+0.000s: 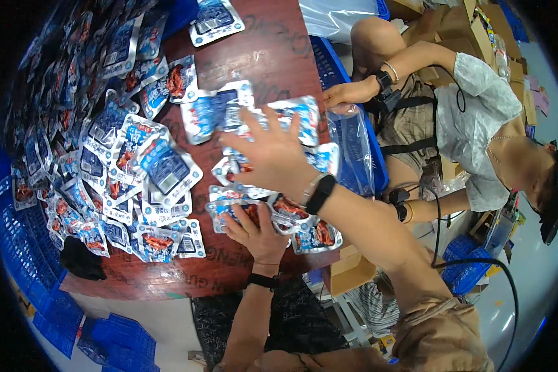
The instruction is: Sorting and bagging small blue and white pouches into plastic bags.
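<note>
Packets on the bench look light, soft and slippery, best pinched by their sealed edges, while your right hand spreads its fingers over them and your left hand, fingers parted, touches the nearer ones.

Foil snack pouches, flat, shiny, blue and white with silver borders, grouped near right edge of counter, overlapping in loose rows. Blurred pouch at group's far left corner, lying aslant. Lower-left pouch partly covered, reddish food picture upward. Corner pouch at near right, face up, similar reddish picture, edge overlapped by neighbour. Middle ones mostly hidden.
</note>
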`<action>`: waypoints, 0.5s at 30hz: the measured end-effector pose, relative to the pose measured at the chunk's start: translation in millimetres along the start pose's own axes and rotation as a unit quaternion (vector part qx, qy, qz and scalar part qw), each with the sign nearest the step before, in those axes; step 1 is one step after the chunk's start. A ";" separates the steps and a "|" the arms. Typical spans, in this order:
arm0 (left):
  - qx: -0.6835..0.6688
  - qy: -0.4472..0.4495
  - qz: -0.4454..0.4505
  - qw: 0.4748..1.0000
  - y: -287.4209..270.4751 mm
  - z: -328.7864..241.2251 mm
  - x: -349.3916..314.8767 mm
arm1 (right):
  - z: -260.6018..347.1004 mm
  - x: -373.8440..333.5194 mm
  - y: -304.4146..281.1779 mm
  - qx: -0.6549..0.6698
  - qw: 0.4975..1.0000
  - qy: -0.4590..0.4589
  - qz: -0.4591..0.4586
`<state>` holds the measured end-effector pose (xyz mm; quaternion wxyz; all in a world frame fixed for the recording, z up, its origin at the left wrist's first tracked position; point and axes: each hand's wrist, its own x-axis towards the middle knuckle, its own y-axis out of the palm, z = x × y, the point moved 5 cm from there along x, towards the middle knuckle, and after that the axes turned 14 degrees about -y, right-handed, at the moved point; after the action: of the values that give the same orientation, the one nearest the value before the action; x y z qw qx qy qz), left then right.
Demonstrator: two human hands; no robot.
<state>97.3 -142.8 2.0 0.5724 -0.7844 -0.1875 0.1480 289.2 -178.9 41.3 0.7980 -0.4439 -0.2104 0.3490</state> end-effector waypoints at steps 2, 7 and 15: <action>0.002 0.036 0.031 0.999 5.9 -7.3 -5.0 | -16.2 -26.7 -5.9 -0.021 0.998 0.054 0.004; -0.043 0.193 0.133 0.971 27.9 -58.4 -11.4 | -92.6 -147.6 -18.1 0.155 0.963 0.191 -0.111; -0.136 0.405 0.165 0.889 37.9 -147.8 52.2 | -92.7 -203.2 -40.7 0.013 0.928 0.317 0.198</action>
<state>214.3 -253.6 9.4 0.4533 -0.8662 0.1746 -0.1169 228.5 -396.9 22.9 0.7435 -0.5538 0.1495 0.3437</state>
